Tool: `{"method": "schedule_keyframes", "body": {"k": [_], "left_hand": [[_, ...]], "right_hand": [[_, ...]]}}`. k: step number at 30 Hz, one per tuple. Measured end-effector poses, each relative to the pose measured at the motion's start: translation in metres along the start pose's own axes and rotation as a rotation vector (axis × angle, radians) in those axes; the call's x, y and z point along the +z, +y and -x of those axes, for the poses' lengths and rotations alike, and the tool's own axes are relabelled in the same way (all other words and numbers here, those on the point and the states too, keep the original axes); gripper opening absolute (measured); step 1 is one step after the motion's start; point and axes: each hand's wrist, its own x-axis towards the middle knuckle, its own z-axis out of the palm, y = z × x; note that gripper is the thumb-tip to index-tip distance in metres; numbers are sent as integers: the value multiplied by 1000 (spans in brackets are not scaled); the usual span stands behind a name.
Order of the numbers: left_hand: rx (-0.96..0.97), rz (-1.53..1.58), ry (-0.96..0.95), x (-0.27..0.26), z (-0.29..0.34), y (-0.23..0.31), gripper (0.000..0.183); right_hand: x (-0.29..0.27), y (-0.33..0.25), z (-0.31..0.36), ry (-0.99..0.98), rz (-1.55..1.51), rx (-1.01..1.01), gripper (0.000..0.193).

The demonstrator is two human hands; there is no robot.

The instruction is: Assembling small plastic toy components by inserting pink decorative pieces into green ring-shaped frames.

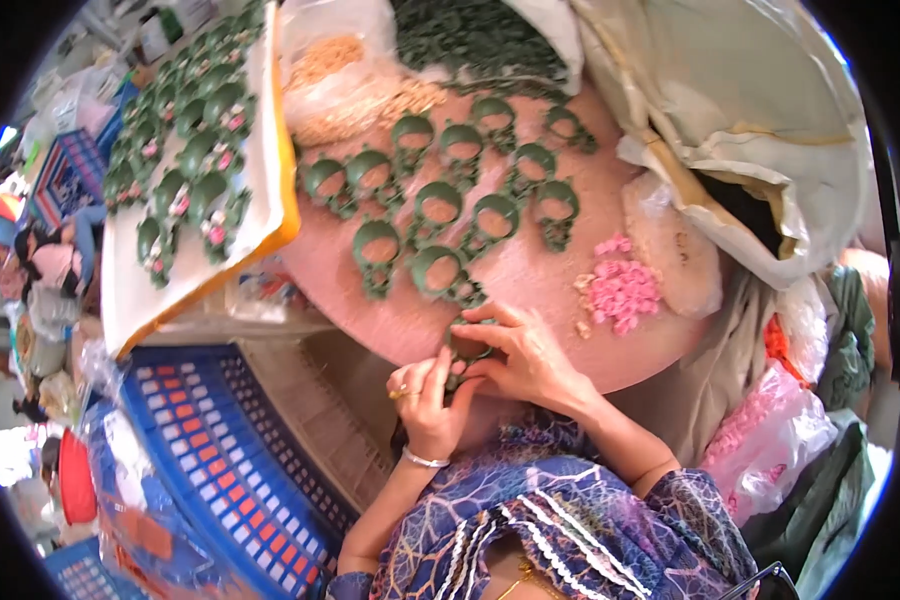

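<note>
Glasses sit nearest; left hand and right hand pinch a green piece, fingers nearly closed, by the table.

Pink round desk: smooth, faintly glossy. On the desk, dark-green ring-shaped pieces resemble smooth plastic with a soft sheen; the bright-pink heap of small blossoms appears matt and rough. Left of the desk, a blue perforated basket of smooth rigid plastic; right, a translucent bag of glossy, crinkled plastic film.
</note>
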Motion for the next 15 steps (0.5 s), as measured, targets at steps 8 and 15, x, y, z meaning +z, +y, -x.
{"method": "schedule_keyframes", "body": {"k": [8,15], "left_hand": [[-8,-42,10,17,-15,9,41],[-39,-57,29,20,-15,11,41]], "right_hand": [[-42,5,15,47,-105,17,40],[-115,66,10,710,443,257,17]]}}
